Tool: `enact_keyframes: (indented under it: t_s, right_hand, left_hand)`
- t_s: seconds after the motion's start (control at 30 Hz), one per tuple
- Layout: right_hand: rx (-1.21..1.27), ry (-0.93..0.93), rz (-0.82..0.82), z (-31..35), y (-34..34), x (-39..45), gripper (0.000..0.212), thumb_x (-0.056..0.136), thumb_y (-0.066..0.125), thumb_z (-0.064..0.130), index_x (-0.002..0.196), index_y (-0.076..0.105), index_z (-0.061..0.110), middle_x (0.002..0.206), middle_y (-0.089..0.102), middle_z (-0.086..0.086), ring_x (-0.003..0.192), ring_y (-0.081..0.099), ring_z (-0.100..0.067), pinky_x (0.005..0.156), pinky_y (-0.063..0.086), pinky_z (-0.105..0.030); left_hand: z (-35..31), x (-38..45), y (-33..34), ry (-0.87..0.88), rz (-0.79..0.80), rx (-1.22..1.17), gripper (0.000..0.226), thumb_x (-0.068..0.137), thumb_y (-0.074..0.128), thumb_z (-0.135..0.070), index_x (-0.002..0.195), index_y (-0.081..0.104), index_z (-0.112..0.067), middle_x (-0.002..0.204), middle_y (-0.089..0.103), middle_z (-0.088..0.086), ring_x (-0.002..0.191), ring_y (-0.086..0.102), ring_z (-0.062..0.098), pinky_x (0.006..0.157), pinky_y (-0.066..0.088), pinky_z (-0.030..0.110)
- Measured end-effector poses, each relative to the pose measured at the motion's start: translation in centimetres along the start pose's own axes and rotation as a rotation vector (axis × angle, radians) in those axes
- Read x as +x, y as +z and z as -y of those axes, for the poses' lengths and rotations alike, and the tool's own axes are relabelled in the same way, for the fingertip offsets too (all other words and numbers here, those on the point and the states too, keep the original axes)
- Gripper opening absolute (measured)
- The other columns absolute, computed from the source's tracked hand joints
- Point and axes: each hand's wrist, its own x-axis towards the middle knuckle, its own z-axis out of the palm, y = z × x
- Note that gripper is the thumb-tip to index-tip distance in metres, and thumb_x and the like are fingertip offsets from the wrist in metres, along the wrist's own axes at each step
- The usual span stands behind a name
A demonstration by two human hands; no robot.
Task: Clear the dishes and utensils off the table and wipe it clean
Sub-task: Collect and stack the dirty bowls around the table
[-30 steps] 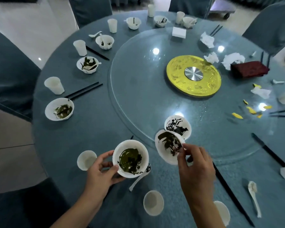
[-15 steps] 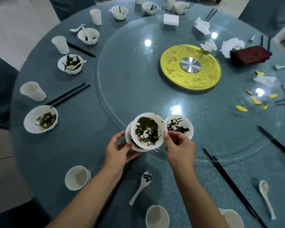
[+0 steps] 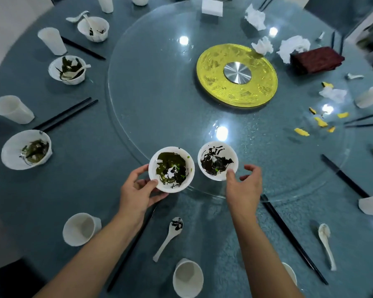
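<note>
I see a white bowl (image 3: pixel 171 169) smeared with green-black leftovers, upright at the near rim of the glass turntable (image 3: pixel 151 87). Just beside it to the right, a second white bowl (image 3: pixel 218 161) with dark residue sits on the glass. Nearer me on the blue worktop (image 3: pixel 91 168) lie a soiled white spoon (image 3: pixel 169 237), black chopsticks (image 3: pixel 293 239) and white cups (image 3: pixel 80 229). More dirty bowls (image 3: pixel 26 152) line the left edge.
</note>
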Motion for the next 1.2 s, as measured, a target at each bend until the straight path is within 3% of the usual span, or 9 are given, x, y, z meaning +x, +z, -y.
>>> enact_keyframes:
  t_s: [0.1, 0.23, 0.37, 0.43, 0.53, 0.63, 0.77, 0.87, 1.2]
  right_hand:
    - [0.050, 0.123, 0.133, -0.1, 0.3, 0.7, 0.029, 0.094, 0.063, 0.034, 0.119, 0.051, 0.026, 0.092, 0.063, 0.005, 0.094, 0.065, -0.023, 0.089, 0.053, -0.046]
    - [0.139, 0.084, 0.063, 0.2, -0.1, 1.6, 0.012, 0.094, 0.066, 0.023, 0.104, 0.061, 0.025, 0.087, 0.069, 0.000, 0.083, 0.069, -0.021, 0.084, 0.057, -0.043]
    - [0.468, 0.026, 0.080, 2.5, -1.2, 1.6, 0.014, 0.095, 0.067, 0.015, 0.108, 0.065, 0.019, 0.078, 0.069, -0.004, 0.061, 0.064, -0.005, 0.058, 0.051, -0.015]
    - [0.490, -0.039, 0.201, 3.9, -1.0, 0.7, 0.013, 0.094, 0.067, 0.013, 0.101, 0.065, 0.024, 0.072, 0.068, -0.001, 0.054, 0.059, -0.001, 0.053, 0.046, -0.013]
    - [0.398, -0.139, 0.399, 4.9, 0.4, -0.7, 0.012, 0.095, 0.067, 0.013, 0.102, 0.067, 0.023, 0.067, 0.067, 0.001, 0.055, 0.060, -0.001, 0.056, 0.048, -0.014]
    - [0.255, -0.187, 0.484, 3.9, 1.9, -1.5, 0.009, 0.095, 0.068, 0.022, 0.103, 0.069, 0.028, 0.068, 0.069, 0.001, 0.060, 0.062, -0.008, 0.063, 0.053, -0.026]
    - [0.142, -0.232, 0.469, 2.4, 2.8, -1.6, 0.012, 0.093, 0.069, 0.035, 0.105, 0.069, 0.032, 0.069, 0.066, 0.006, 0.057, 0.057, -0.001, 0.062, 0.045, -0.025]
    - [0.046, -0.304, 0.435, 2.1, 2.3, -1.8, 0.023, 0.094, 0.064, 0.041, 0.116, 0.062, 0.034, 0.081, 0.064, 0.008, 0.072, 0.060, -0.002, 0.067, 0.046, -0.022]
    - [-0.125, -0.493, 0.429, 0.6, 0.0, -2.5, 0.033, 0.097, 0.058, 0.028, 0.130, 0.056, 0.027, 0.109, 0.056, 0.005, 0.097, 0.056, -0.010, 0.088, 0.052, -0.038]
  left_hand:
    - [0.0, -0.1, 0.1, 0.009, 0.006, 0.005, 0.039, 0.095, 0.058, 0.010, 0.117, 0.064, -0.021, 0.105, 0.070, 0.020, 0.090, 0.074, 0.029, 0.067, 0.064, 0.040]
    - [-0.2, -0.1, 0.1, 0.022, 0.011, 0.015, 0.037, 0.095, 0.059, 0.009, 0.115, 0.065, -0.022, 0.100, 0.070, 0.019, 0.085, 0.075, 0.027, 0.068, 0.063, 0.040]
    - [-0.6, -0.4, 0.5, 0.023, 0.008, 0.000, 0.034, 0.095, 0.060, 0.007, 0.119, 0.065, -0.017, 0.096, 0.071, 0.019, 0.084, 0.075, 0.028, 0.069, 0.064, 0.043]
    - [-0.8, -0.4, 0.7, 0.013, 0.005, -0.027, 0.028, 0.098, 0.060, 0.000, 0.121, 0.065, -0.015, 0.102, 0.073, 0.021, 0.088, 0.075, 0.032, 0.073, 0.064, 0.048]
    - [-1.1, -0.5, 1.1, -0.010, 0.003, -0.089, 0.020, 0.101, 0.057, -0.011, 0.119, 0.066, -0.012, 0.102, 0.075, 0.020, 0.087, 0.074, 0.032, 0.073, 0.063, 0.048]
    - [-1.1, -0.5, 1.3, -0.003, -0.001, -0.096, 0.021, 0.101, 0.057, -0.019, 0.117, 0.067, -0.011, 0.096, 0.074, 0.017, 0.082, 0.073, 0.029, 0.069, 0.063, 0.045]
    - [-0.7, -0.5, 1.6, 0.047, -0.009, -0.026, 0.032, 0.093, 0.068, -0.003, 0.124, 0.064, -0.011, 0.101, 0.070, 0.021, 0.092, 0.074, 0.032, 0.070, 0.063, 0.043]
    - [-0.5, -0.6, 2.0, 0.072, -0.038, 0.020, 0.042, 0.089, 0.067, 0.011, 0.124, 0.063, -0.012, 0.094, 0.067, 0.013, 0.091, 0.073, 0.026, 0.066, 0.063, 0.036]
    - [-0.4, -3.6, 0.7, 0.123, -0.128, 0.099, 0.044, 0.087, 0.065, 0.014, 0.104, 0.066, -0.027, 0.101, 0.062, 0.016, 0.094, 0.072, 0.030, 0.066, 0.063, 0.039]
